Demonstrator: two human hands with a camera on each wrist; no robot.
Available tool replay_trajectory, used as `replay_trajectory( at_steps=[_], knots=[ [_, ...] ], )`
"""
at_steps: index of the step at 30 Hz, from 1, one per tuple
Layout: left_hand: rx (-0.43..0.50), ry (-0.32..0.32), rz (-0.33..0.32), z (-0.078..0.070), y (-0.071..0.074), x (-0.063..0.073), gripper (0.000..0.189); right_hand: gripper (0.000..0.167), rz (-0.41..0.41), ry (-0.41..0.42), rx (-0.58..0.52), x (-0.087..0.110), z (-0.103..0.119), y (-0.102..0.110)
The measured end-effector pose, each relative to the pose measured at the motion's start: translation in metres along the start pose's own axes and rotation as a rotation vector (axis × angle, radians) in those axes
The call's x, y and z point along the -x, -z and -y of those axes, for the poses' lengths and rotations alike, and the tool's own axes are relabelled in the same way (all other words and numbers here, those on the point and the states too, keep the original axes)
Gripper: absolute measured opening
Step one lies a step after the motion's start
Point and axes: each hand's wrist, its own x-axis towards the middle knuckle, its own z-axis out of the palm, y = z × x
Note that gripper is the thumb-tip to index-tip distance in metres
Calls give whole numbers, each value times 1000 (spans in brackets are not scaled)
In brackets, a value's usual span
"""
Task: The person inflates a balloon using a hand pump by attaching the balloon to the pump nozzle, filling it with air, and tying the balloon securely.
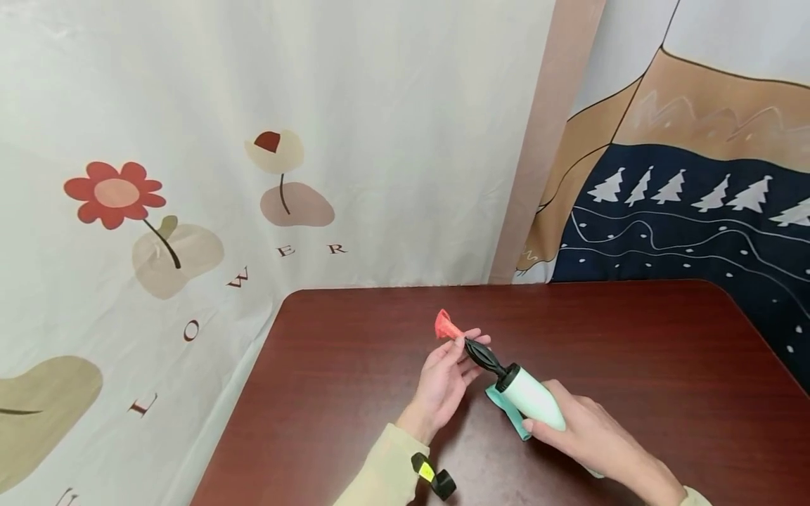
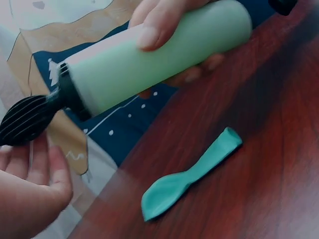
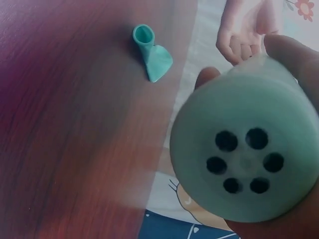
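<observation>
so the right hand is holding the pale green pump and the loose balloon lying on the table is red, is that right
Not quite: the loose balloon lying on the table is teal, as the left wrist view shows. The right hand is indeed holding the pale green pump.

Balloon (image 2: 186, 179) on table (image 2: 269, 169) — below pump (image 2: 119, 74)

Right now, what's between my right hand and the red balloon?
In the head view, the pump's pale green body and its black nozzle run from your right hand to the red balloon, with your left hand at the nozzle's tip.
</observation>
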Motion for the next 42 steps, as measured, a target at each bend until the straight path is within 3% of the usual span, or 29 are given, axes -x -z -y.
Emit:
replay_trajectory(
  at_steps=[6,15,21,24,27,33,35,37,42],
  knots=[
    [118,-54,-62,3,-6,1,22,58,-33,-8,21,0,2,-2],
    [15,-127,-140,4,-4,2,10,60,-27,-16,29,1,4,-4],
    [-132,-193,-140,1,-7,3,12,59,-24,-20,44,2,3,-2],
    [-167,-191,-136,0,-7,2,13,59,-21,-20,59,2,2,-1],
    [-144,-174,-113,-2,-6,1,16,59,-20,-15,58,1,2,-2],
    [-6,-146,-55,-1,-5,2,29,61,-34,-13,7,0,3,-1],
    [-10,-187,-91,0,-5,2,23,61,-40,-13,-1,0,4,0],
    [-103,-272,-161,2,-5,1,14,60,-48,-12,-2,0,4,0],
    [-564,-586,-332,3,0,-3,5,60,-65,2,14,0,4,1]
  ],
)
